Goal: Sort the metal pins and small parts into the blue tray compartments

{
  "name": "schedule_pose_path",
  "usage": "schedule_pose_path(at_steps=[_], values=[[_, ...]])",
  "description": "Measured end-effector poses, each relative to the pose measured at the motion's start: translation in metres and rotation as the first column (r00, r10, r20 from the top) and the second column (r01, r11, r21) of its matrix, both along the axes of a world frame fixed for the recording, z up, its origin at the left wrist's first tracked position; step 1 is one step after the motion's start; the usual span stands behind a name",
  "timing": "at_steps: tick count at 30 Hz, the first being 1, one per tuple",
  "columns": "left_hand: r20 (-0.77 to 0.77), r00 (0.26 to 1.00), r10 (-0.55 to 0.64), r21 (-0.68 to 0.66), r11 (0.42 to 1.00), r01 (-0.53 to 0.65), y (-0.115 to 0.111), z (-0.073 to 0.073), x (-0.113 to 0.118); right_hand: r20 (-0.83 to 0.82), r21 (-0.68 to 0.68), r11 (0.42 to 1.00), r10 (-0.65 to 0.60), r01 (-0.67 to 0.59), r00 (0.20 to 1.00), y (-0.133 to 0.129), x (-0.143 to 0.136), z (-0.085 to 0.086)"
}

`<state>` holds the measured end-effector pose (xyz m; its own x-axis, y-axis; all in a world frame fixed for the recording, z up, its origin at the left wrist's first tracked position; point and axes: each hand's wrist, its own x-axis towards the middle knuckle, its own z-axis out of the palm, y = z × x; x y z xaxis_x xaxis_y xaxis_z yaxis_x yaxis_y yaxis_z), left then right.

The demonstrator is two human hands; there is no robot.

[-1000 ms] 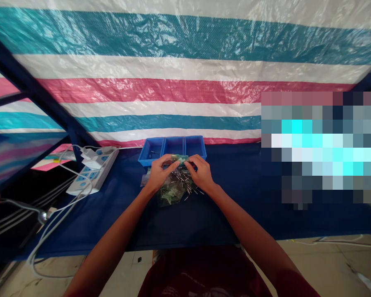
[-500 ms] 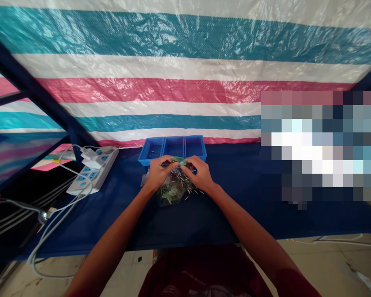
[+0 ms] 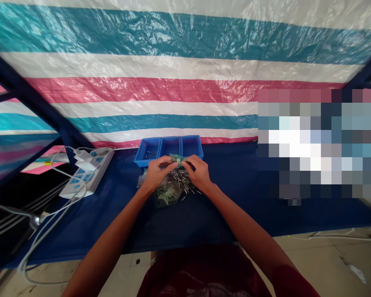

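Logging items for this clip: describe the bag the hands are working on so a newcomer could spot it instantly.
On the dark blue table, just in front of the blue three-compartment tray, lies a clear plastic bag. The left hand and right hand pinch its top edge. Nothing else there is see-through and filled with small metal-legged parts.

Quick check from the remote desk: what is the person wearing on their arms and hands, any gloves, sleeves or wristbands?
Both hands are bare: no gloves on the left hand or the right hand, and no rings, watch or wristband that I can make out. The forearms are uncovered down their whole visible length. A dark red garment covers the torso, with a matching sleeve edge at the right upper arm.
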<state>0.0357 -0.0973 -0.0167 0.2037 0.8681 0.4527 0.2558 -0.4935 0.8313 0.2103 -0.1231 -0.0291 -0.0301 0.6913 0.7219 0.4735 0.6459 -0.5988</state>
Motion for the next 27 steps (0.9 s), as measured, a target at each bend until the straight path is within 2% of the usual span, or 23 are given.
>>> schedule_pose_path(at_steps=[5,9,13,17,22,27], values=[[0.044,0.999,0.01,-0.011,1.0,-0.01,-0.003,0.005,0.0,-0.013,-0.015,1.0,0.007,-0.008,1.0,0.0,0.002,-0.002],[0.147,0.989,-0.018,-0.075,0.997,0.029,-0.005,0.01,0.001,-0.037,-0.04,0.999,0.0,-0.002,0.999,0.0,0.003,-0.003],[0.188,0.981,-0.045,-0.097,0.993,0.064,-0.005,0.012,-0.001,-0.001,-0.002,1.0,-0.012,0.012,1.0,0.002,0.003,-0.004],[0.125,0.99,-0.062,-0.113,0.991,0.076,-0.005,0.012,-0.003,0.034,0.037,0.999,0.011,-0.012,0.999,0.004,0.003,-0.007],[0.029,0.998,-0.048,-0.136,0.989,0.051,-0.007,0.014,-0.004,-0.02,0.017,1.0,-0.009,0.009,1.0,0.005,0.003,-0.005],[-0.125,0.992,0.018,0.062,0.998,-0.011,-0.003,0.015,-0.005,-0.045,0.006,1.0,0.014,-0.014,0.999,0.003,0.002,-0.002]])
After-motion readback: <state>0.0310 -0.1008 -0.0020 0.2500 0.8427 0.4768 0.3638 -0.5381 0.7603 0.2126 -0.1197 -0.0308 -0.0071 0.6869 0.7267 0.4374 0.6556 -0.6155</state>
